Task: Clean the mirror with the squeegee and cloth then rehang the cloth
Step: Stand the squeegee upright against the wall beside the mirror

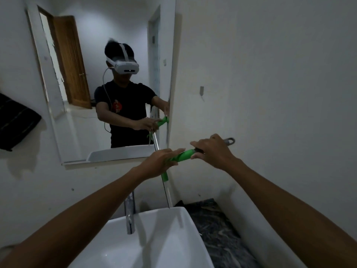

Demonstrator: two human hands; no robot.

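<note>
Your left hand (161,163) and right hand (211,149) both grip the green squeegee (182,156) handle just right of the mirror (108,74), above the white sink (154,238) and its chrome tap (129,215). A dark cloth (15,122) hangs on the wall left of the mirror.

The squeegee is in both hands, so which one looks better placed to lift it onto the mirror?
Probably the left hand: it grips the green squeegee nearest the mirror. The right hand holds the far end, towards the bare wall.

Faucet (129,213) stands below both hands; right wall (270,74) bare.
</note>
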